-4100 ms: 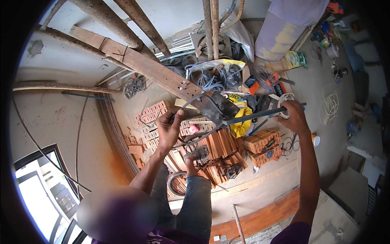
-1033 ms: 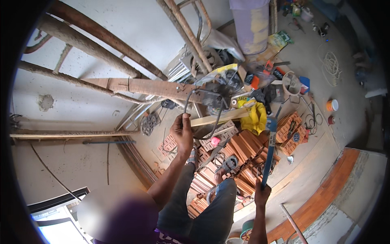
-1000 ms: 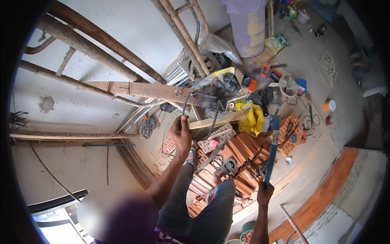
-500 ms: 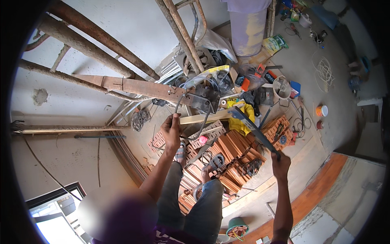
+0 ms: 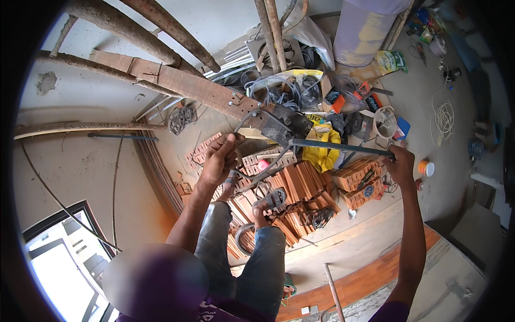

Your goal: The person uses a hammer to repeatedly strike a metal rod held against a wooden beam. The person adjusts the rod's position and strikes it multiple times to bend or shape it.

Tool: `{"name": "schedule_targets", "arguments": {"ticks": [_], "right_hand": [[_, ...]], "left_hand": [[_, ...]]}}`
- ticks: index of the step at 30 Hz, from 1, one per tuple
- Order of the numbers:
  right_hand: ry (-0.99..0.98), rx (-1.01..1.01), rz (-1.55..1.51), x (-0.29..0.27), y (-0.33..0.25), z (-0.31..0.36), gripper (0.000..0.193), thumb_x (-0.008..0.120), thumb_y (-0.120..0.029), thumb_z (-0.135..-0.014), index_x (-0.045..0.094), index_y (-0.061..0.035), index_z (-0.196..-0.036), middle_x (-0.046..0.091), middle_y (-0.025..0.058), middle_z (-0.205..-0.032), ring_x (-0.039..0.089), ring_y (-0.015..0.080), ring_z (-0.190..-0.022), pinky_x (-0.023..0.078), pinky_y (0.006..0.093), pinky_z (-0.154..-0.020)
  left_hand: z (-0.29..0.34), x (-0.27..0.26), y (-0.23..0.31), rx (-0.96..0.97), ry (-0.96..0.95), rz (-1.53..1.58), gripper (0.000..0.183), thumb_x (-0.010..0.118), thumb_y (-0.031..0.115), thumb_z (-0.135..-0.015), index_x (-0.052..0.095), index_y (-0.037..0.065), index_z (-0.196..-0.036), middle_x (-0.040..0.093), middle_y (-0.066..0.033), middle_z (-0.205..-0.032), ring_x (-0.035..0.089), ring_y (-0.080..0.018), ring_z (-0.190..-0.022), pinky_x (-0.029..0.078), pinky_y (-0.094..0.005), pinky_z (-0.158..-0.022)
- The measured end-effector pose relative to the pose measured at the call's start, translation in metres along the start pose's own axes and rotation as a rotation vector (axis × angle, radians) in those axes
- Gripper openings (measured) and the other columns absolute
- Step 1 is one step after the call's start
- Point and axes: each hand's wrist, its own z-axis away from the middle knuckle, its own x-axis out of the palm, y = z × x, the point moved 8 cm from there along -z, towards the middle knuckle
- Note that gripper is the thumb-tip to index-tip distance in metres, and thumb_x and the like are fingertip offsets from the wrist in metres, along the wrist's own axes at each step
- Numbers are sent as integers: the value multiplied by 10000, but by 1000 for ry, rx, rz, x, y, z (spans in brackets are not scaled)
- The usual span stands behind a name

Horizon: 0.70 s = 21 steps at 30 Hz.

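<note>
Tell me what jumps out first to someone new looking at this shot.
At centre, the left hand grips a bent steel rod at a bending tool fixed to a wooden plank, while the right hand holds the tool's long dark lever out to the right. Below them lies a heap of red bricks, and a yellow cloth beside it.

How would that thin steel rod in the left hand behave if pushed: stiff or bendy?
Probably bendy but springy: the steel rod already curves near the bending tool. It looks thin, so likely light. The left hand grips it bare, suggesting it isn't slippery.
</note>
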Motion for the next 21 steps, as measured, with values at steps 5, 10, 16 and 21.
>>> {"name": "schedule_targets", "arguments": {"ticks": [5,10,16,21], "right_hand": [[-14,-42,-19,23,15,-18,391,744,-356,-765,549,-17,-754,532,146,-658,551,330,-614,417,408,-571],[25,167,-111,67,9,52,296,732,-269,-757,536,-51,-719,495,120,-595,542,315,-562,398,405,-531],[51,245,-76,59,2,63,263,770,-186,-718,544,-52,-732,545,113,-621,539,306,-566,407,399,-540],[193,195,-34,56,-9,73,266,771,-185,-701,568,-45,-800,526,106,-623,548,305,-592,407,410,-557]], "left_hand": [[0,0,-5,28,13,25,288,486,307,-1022,599,48,-1076,243,110,-587,201,-6,-446,171,-195,-394],[4,-1,10,137,159,-122,259,546,264,-1002,637,22,-981,297,118,-566,226,10,-430,174,-190,-379],[4,-3,10,105,183,-147,255,550,264,-1000,626,21,-978,298,121,-547,221,9,-416,173,-191,-376],[5,-1,12,140,200,-134,260,552,269,-998,624,20,-983,295,120,-537,219,7,-412,169,-193,-373]]}}
